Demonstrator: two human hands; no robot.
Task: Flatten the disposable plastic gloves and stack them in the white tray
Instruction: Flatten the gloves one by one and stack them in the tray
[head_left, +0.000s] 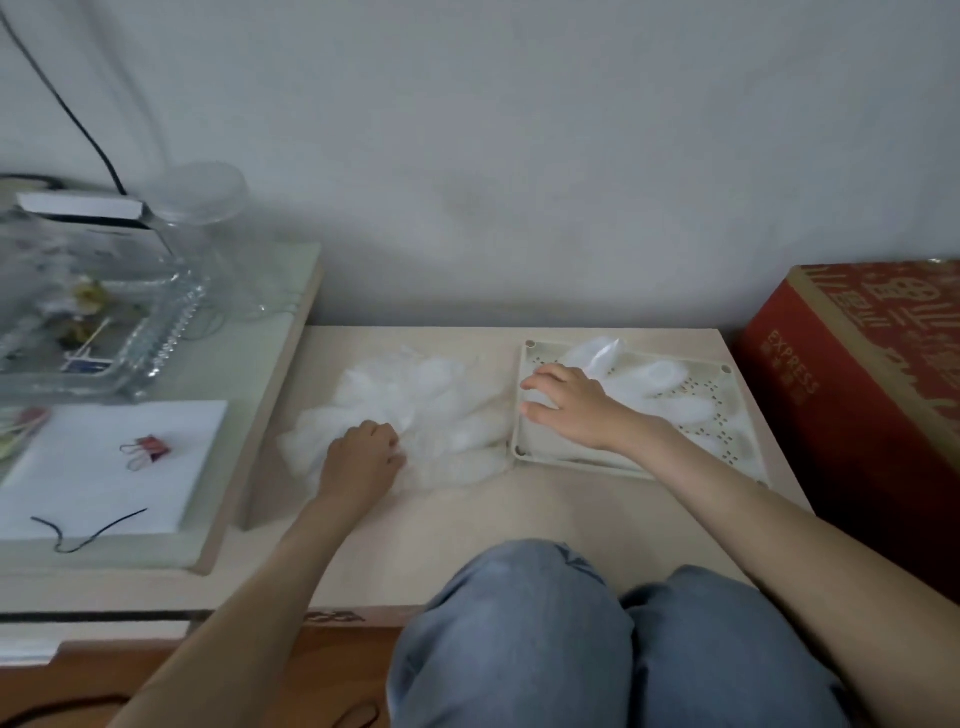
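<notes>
Knees (545, 618) face glove pile (447, 415) and white tray (543, 460) holding flattened gloves (660, 378).

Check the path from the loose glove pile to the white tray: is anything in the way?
No object lies between them: the glove pile, gripped by the left hand, borders the white tray at its left rim. Only the right hand, pressing the stacked gloves, covers the tray's left side.

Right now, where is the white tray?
Head view, right of centre: the white tray lies between the glove pile and the red box, under the right hand.
</notes>
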